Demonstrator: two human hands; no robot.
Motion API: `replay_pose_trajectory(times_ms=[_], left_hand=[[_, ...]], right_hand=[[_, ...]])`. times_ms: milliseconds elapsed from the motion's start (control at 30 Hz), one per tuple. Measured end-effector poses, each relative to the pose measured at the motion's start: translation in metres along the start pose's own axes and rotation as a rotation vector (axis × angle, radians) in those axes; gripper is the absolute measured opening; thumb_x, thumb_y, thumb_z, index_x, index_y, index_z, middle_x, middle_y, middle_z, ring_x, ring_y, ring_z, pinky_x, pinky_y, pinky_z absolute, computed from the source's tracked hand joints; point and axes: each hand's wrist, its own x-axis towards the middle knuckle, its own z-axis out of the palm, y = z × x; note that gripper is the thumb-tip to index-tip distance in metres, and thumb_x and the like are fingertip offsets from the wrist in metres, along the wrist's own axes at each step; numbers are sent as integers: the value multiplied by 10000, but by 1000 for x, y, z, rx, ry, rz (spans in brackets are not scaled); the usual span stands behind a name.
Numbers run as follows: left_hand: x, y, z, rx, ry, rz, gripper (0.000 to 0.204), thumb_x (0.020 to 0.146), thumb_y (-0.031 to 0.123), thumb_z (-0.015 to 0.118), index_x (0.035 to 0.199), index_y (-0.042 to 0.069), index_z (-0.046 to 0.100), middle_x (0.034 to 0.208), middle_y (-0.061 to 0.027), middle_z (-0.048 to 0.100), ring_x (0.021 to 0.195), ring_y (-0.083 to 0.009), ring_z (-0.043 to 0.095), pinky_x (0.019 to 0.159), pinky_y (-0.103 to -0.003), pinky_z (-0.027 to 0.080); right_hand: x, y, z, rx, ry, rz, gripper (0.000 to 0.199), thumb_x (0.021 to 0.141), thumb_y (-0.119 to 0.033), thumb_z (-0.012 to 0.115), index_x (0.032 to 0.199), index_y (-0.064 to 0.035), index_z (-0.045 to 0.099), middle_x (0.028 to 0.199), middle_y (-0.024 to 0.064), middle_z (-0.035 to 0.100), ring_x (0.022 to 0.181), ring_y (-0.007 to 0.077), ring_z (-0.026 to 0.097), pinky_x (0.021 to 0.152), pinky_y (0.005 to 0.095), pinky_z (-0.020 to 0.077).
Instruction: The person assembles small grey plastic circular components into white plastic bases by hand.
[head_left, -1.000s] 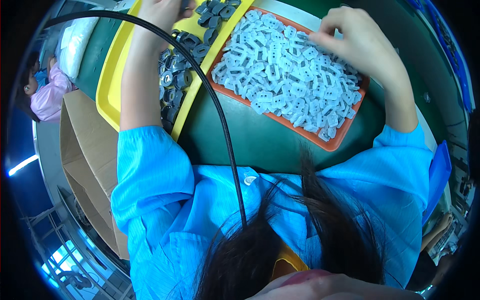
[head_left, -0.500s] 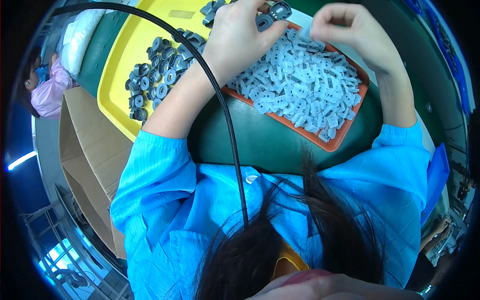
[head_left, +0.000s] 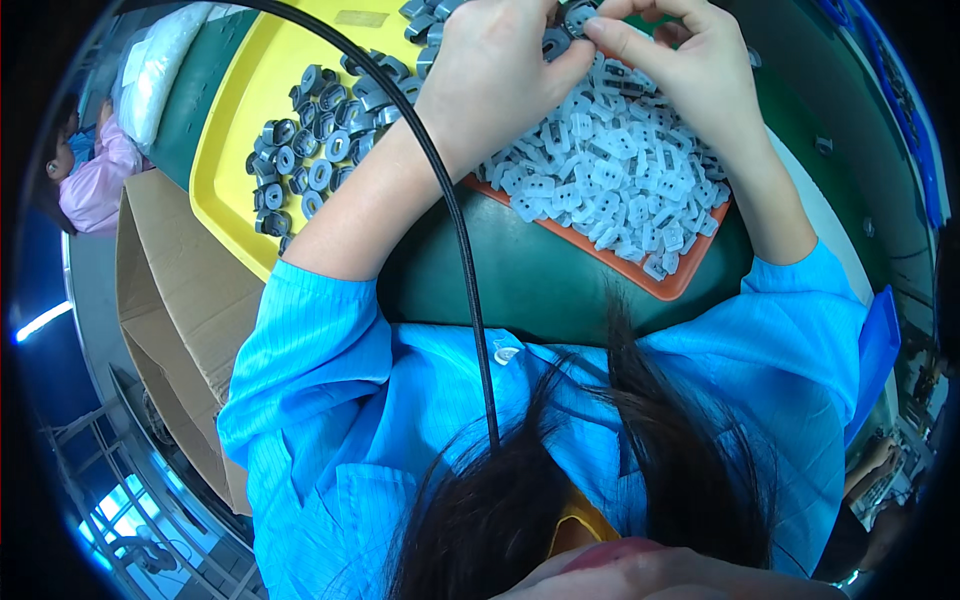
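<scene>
My left hand (head_left: 495, 80) is closed around small grey plastic housings near the top edge of the view. One round-ended housing (head_left: 556, 42) shows between its thumb and fingers. Just beyond it, a pale translucent plastic piece (head_left: 578, 18) with small holes lies against or in a grey housing; I cannot tell how far it is seated. My right hand (head_left: 690, 75) pinches at that piece, thumb tip against it, fingers partly cut off by the frame. Below both hands, an orange tray (head_left: 655, 283) carries a heap of similar translucent pieces (head_left: 600, 190).
Left of my forearm, a yellow tray (head_left: 222, 160) holds many loose grey housings (head_left: 320, 175). A black cable (head_left: 455, 215) crosses the view before my left arm. An open cardboard box (head_left: 185, 300) stands at the left, near a person in pink (head_left: 100, 185). Green table surface (head_left: 460, 270) shows nearest me.
My right hand has moved up and left from above the translucent heap to meet the left hand, bringing a translucent piece to a housing. My left hand has shifted slightly right.
</scene>
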Motion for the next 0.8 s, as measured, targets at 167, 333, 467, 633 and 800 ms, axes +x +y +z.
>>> replay_pose_trajectory(times_ms=[167,333,467,633,800], left_hand=[[1,-1,2,145,20,299,384,818,53,767,1185,18,660,989,-178,668,895,-359,684,771,-396,560],[3,3,-6,71,-64,166,446,788,64,805,1201,29,642,1020,-157,651,886,-314,677,766,-372,557],[11,1,-22,-24,-281,-138,457,768,72,863,1152,5,624,1029,-98,669,842,-173,679,722,-299,557],[8,-12,-14,-472,-231,-410,396,875,91,814,1198,-10,609,967,-57,695,784,-101,662,723,-230,543],[6,-24,-1,-1048,-131,-718,299,1008,218,703,1207,10,621,966,-56,714,783,-104,675,712,-219,547]], right_hand=[[9,20,-1,825,-175,361,187,936,-85,736,1084,24,705,981,61,733,804,101,669,719,211,532],[10,33,-5,910,-322,426,161,954,-97,722,1052,30,706,908,73,744,740,97,686,688,208,549],[10,35,-16,836,-442,474,181,917,-83,765,1036,33,693,883,88,747,698,104,692,666,205,554],[9,26,-16,669,-295,300,140,870,-15,763,969,14,668,794,23,695,666,74,636,658,216,519],[-5,0,0,-79,215,-335,181,754,-36,695,893,-17,582,781,145,611,670,267,643,614,362,508]])
